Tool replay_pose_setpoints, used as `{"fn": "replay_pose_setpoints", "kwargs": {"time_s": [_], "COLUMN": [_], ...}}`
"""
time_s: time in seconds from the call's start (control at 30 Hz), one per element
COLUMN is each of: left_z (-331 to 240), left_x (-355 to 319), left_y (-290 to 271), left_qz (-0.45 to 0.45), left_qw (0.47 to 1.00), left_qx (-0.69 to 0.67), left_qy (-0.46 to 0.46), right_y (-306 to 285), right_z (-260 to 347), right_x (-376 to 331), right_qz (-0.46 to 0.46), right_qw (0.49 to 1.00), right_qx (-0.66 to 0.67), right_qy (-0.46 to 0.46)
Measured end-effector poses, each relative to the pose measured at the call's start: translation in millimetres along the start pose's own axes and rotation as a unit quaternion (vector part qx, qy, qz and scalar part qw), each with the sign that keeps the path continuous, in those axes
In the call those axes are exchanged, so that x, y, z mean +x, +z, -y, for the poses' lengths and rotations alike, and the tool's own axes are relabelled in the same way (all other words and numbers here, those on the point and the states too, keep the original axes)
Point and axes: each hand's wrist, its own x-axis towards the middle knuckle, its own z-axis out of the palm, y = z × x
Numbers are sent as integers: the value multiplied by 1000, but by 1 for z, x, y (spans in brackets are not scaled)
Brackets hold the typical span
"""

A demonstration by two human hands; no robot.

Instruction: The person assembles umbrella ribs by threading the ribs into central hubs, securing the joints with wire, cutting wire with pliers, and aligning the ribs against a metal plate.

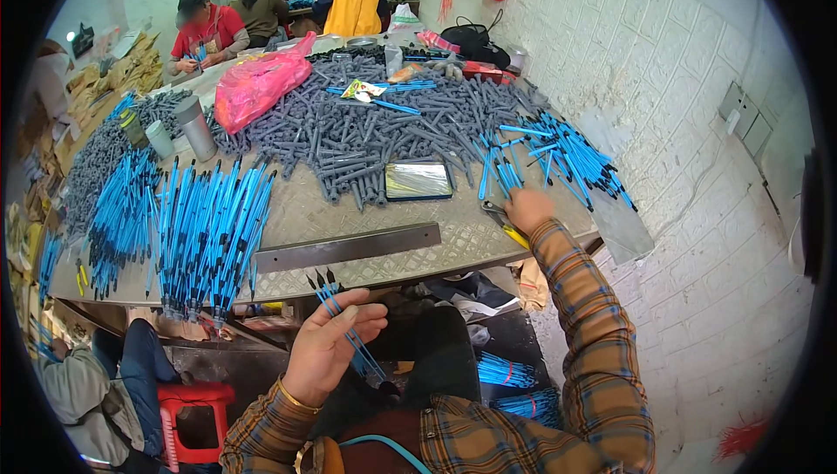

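Over the table's near edge my left hand is closed on several slim blue pen-like sticks, their black tips pointing up between thumb and fingers. My right hand reaches to the right of the table, at the lower ends of loose blue sticks; its fingers are mostly hidden behind the back of the hand. Beside it lie pliers with yellow handles. Further right spreads a larger heap of the same black-ended blue sticks.
Grey plastic tubes are heaped mid-table, with a pink plastic bag on them. A metal bar lies near the front edge. Blue stick bundles stand left. A red stool and a seated person are at lower left.
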Motion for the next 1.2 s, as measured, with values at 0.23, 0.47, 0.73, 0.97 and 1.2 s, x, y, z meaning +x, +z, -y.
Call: {"fn": "replay_pose_setpoints", "kwargs": {"time_s": [0.23,0.47,0.73,0.97,1.2], "left_z": [-5,-4,13,1,-11], "left_x": [10,57,74,44,7], "left_y": [-7,10,7,12,22], "left_qz": [-47,-77,-147,-59,87], "left_qw": [998,985,936,973,991], "left_qx": [-29,-89,19,-62,-72], "left_qy": [36,124,318,214,66], "right_y": [-50,-79,-77,-69,-1], "right_z": [20,98,120,99,-31], "right_x": [-38,-157,-193,-163,-3], "right_qz": [-200,-80,35,61,-40], "right_qw": [955,870,860,835,991], "right_qx": [215,430,407,536,114], "right_qy": [-47,-228,-307,-114,50]}}
